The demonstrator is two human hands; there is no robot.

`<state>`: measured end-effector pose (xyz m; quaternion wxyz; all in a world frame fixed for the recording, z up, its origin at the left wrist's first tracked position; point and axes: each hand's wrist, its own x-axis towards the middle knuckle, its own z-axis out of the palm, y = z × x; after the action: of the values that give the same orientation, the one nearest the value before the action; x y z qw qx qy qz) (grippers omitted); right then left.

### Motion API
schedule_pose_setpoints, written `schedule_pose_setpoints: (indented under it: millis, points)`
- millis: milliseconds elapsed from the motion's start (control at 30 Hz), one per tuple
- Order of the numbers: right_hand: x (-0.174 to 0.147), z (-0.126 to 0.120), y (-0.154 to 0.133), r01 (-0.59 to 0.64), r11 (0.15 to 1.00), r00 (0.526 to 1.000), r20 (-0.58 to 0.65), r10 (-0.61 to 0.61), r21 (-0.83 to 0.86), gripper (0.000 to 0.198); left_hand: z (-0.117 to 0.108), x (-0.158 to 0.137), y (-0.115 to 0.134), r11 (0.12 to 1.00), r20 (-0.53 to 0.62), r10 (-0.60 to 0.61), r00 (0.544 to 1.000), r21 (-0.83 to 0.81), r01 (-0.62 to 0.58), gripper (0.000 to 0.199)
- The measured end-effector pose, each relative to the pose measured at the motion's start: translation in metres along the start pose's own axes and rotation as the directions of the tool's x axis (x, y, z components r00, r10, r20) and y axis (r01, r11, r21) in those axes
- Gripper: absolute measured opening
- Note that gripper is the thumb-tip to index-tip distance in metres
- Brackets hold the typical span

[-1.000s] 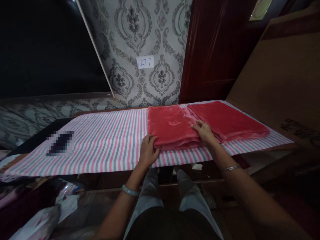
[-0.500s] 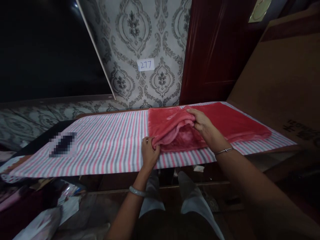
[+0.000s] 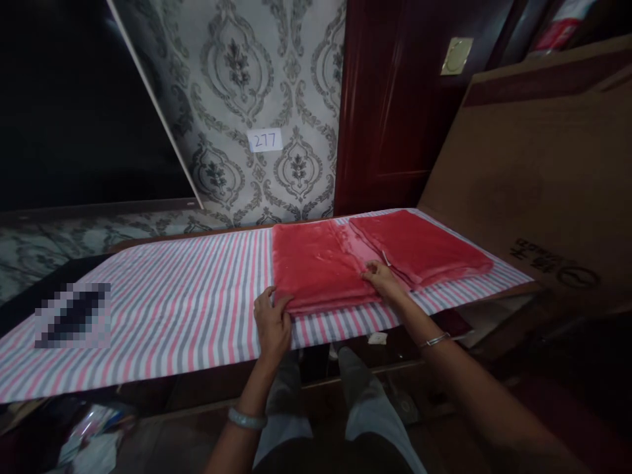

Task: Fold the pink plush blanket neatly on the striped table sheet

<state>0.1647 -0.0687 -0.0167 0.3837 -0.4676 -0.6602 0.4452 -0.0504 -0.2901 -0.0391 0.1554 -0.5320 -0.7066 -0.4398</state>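
Observation:
A red plush cloth (image 3: 316,260) lies folded on a pink, grey and white striped cover (image 3: 197,296). Its left part is a flat square, and its right part (image 3: 419,247) is another folded layer, with a paler pink strip between them. A small white tag (image 3: 386,258) sticks up near that strip. My left hand (image 3: 274,322) holds the front left corner, thumb on top and fingers at the side. With fingertips pinched, my right hand (image 3: 385,282) grips the cloth near the front of the pale strip.
A large cardboard box (image 3: 533,171) stands at the right end of the table. Behind are patterned wallpaper with a paper marked 277 (image 3: 265,139), a dark red door (image 3: 385,118) and a black screen (image 3: 83,112). Plastic bags (image 3: 93,434) lie low at left.
The lifted, bunched front fold of the cloth now lies flat as a square. My right hand has come down towards the front edge. The view has shifted somewhat to the right.

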Motion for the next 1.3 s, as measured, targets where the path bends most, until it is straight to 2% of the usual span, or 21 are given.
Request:
schedule_pose_setpoints:
  millis: [133, 267, 400, 567, 667, 800, 900, 1000, 1067, 1100, 1167, 1233, 1300]
  points:
    - [0.0, -0.001, 0.0, 0.061, 0.995, 0.998, 0.007, -0.061, -0.081, 0.018, 0.0, 0.002, -0.006, 0.997, 0.03, 0.076, 0.997, -0.013, -0.076, 0.045]
    - [0.008, 0.003, -0.001, 0.086, 0.986, 0.996, 0.004, -0.087, -0.143, 0.027, 0.002, 0.002, -0.01, 0.992, 0.047, 0.123, 0.991, -0.017, -0.122, 0.044]
    - [0.026, 0.014, -0.011, 0.11, 0.978, 0.992, -0.037, -0.118, -0.18, 0.031, 0.002, 0.001, -0.01, 0.975, 0.047, 0.219, 0.975, 0.014, -0.22, 0.052]
    - [0.036, 0.023, -0.017, 0.161, 0.967, 0.977, -0.106, -0.184, -0.197, 0.023, 0.002, 0.001, -0.012, 0.948, 0.088, 0.312, 0.946, 0.031, -0.316, 0.059]
    - [0.035, 0.024, -0.008, 0.146, 0.969, 0.974, -0.14, -0.176, -0.201, 0.016, 0.003, 0.001, -0.014, 0.951, 0.118, 0.306, 0.945, 0.016, -0.309, 0.058]
    - [0.034, 0.023, 0.002, 0.114, 0.974, 0.98, -0.139, -0.143, -0.193, 0.014, -0.002, 0.0, -0.017, 0.97, 0.145, 0.242, 0.959, -0.044, -0.238, 0.058]
    - [0.032, 0.022, 0.004, 0.119, 0.978, 0.98, -0.135, -0.143, -0.171, 0.025, -0.016, 0.012, -0.015, 0.976, 0.166, 0.201, 0.965, -0.116, -0.183, 0.049]
    - [0.028, 0.023, 0.009, 0.158, 0.977, 0.978, -0.114, -0.174, -0.14, 0.04, -0.022, 0.046, -0.001, 0.977, 0.23, 0.178, 0.957, -0.158, -0.144, 0.04]
    - [0.025, 0.025, 0.015, 0.202, 0.973, 0.971, -0.105, -0.214, -0.112, 0.046, -0.012, 0.079, 0.013, 0.974, 0.344, 0.199, 0.918, -0.174, -0.146, 0.042]
    - [0.024, 0.027, 0.018, 0.22, 0.97, 0.967, -0.112, -0.231, -0.1, 0.047, -0.002, 0.098, 0.021, 0.974, 0.422, 0.21, 0.882, -0.169, -0.151, 0.045]
    - [0.022, 0.031, 0.025, 0.238, 0.967, 0.958, -0.14, -0.25, -0.091, 0.047, 0.026, 0.135, 0.034, 0.981, 0.596, 0.195, 0.779, -0.114, -0.159, 0.05]
    - [0.02, 0.035, 0.03, 0.245, 0.965, 0.952, -0.165, -0.258, -0.096, 0.048, 0.059, 0.167, 0.043, 0.987, 0.742, 0.118, 0.66, -0.011, -0.163, 0.056]
    - [0.018, 0.037, 0.033, 0.256, 0.962, 0.947, -0.175, -0.27, -0.097, 0.049, 0.091, 0.19, 0.045, 0.979, 0.806, 0.035, 0.591, 0.09, -0.181, 0.061]
